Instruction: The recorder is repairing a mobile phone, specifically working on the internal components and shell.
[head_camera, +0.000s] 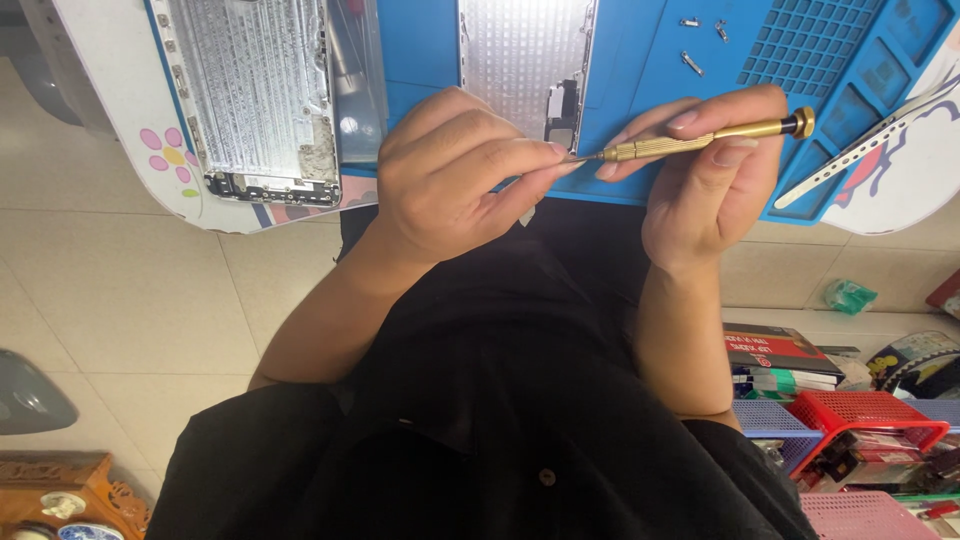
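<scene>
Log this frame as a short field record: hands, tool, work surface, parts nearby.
left hand: fingertips pinched at the screwdriver's tip
right hand: grips the brass screwdriver, held level
surface: blue repair mat on a white table
parts: two opened metal phone housings, one on the table, one on the mat
loose: small screws; tweezers at the mat's edge
floor: red basket, stacked boxes

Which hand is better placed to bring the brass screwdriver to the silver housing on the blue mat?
Right. The right hand already grips the brass screwdriver along its handle, while the left hand only pinches its tip. The silver housing lies just beyond both.
</scene>
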